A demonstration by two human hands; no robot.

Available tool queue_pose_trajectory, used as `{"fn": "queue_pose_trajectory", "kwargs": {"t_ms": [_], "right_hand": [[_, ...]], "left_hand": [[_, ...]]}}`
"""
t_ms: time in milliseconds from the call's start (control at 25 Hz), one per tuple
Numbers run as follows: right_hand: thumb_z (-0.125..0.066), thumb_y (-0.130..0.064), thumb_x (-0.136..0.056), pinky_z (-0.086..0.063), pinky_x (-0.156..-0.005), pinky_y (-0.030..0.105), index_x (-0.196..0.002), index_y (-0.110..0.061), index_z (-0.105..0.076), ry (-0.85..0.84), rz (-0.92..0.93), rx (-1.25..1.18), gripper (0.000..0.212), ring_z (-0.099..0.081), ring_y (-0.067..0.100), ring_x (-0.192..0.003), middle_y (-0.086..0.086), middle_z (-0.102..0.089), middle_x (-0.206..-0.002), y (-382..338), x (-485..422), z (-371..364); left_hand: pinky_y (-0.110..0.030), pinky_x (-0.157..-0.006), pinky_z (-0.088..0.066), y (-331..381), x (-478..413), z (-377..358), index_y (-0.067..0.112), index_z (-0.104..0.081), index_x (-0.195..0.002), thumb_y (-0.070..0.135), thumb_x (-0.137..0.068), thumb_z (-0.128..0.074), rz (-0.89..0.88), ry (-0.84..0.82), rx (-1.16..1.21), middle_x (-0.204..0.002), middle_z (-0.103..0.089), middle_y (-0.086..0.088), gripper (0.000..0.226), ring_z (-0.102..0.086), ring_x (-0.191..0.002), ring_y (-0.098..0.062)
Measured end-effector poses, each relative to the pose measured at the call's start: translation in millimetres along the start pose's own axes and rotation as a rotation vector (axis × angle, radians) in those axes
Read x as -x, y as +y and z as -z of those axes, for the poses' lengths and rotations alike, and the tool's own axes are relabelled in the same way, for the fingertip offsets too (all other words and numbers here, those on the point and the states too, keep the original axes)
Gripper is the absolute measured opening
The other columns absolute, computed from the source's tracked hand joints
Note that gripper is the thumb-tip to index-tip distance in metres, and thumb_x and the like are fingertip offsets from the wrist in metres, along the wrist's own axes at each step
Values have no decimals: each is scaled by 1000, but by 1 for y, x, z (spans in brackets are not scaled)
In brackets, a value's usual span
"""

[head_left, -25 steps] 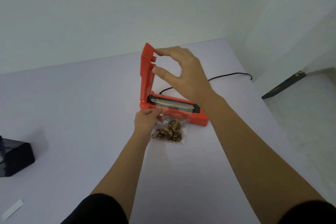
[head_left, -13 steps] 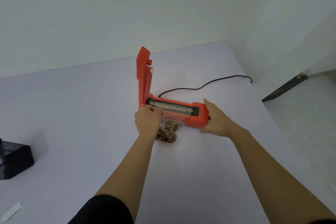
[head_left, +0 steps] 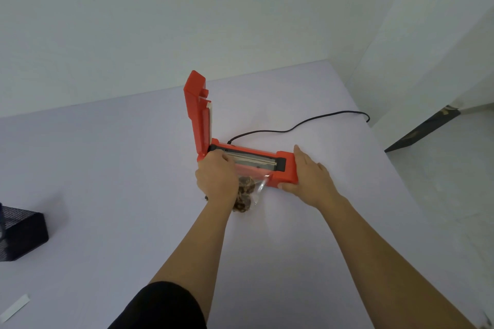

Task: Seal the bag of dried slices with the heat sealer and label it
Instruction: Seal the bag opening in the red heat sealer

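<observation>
The bag (head_left: 263, 181) of dried slices (head_left: 244, 195) lay on the table (head_left: 133, 181) against the near side of the heat sealer (head_left: 283, 168). Its mouth was drawn up over the sealing bar (head_left: 251, 159), I'd judge so the weld would land above the slices. My left hand (head_left: 216, 179) sat palm down, fingers curled over the bag's top left corner, holding the film on the bar (my knuckles hid how the fingertips gripped). My right hand (head_left: 310, 181) pressed against the sealer's right end, fingers straight, thumb along the near edge, grasping nothing, most likely bracing the base against skidding. The lid (head_left: 199, 115) stood upright, not yet pressed down. The cord (head_left: 294, 125) trailed off behind to the right. A white strip (head_left: 14, 307), possibly the label, lay well apart at near left, a black box (head_left: 21, 232) beyond it.
</observation>
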State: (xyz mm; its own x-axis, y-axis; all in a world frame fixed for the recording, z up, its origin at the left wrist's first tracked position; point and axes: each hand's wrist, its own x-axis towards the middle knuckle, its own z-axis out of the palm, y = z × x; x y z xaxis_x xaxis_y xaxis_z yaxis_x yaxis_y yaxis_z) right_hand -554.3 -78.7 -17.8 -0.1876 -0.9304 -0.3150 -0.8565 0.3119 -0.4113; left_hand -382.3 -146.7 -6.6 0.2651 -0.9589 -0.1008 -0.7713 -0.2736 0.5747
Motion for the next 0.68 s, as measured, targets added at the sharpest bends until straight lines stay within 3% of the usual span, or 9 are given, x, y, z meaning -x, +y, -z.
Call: {"fn": "queue_pose_trajectory", "kwargs": {"t_ms": [240,360,480,600,680], "right_hand": [[-66,-46,-80,-18,-115,47,-147,-11,-1,25,-2,18,100,-27,21,-139,5,-23,-153,-1,1,-1],[-65,-46,-80,-18,-115,46,-147,-11,-1,34,-1,41,100,-28,21,-138,5,-22,-154,-1,2,-1],[-64,-48,-81,-17,-114,46,-147,-11,0,46,3,61,99,-29,21,-138,4,-23,-154,-2,2,-1],[-63,-49,-81,-17,-114,47,-147,-12,1,50,9,70,99,-29,21,-138,5,-23,-154,-2,3,-2],[-62,-49,-82,-17,-114,47,-147,-12,2,45,10,65,99,-29,21,-138,5,-23,-154,-1,3,-3]], "left_hand": [[-32,-57,-49,4,3,-1,7,-65,-82,7,-92,-45,-185,-34,-184,-73,-63,-8,22,-59,-67,-26],[-28,-59,-45,-6,5,3,9,-66,-81,14,-92,-51,-190,-19,10,-74,-65,-5,19,-59,-65,-21],[-35,-68,-53,-22,6,5,13,-62,-86,24,-92,-55,-172,-108,285,-79,-65,-2,14,-62,-71,-22],[-41,-69,-55,-30,9,4,19,-56,-89,30,-95,-50,-197,-185,345,-76,-63,2,14,-62,-70,-23],[-35,-64,-54,-32,9,4,19,-53,-90,28,-96,-46,-199,-224,361,-74,-62,4,13,-62,-66,-18]]}}
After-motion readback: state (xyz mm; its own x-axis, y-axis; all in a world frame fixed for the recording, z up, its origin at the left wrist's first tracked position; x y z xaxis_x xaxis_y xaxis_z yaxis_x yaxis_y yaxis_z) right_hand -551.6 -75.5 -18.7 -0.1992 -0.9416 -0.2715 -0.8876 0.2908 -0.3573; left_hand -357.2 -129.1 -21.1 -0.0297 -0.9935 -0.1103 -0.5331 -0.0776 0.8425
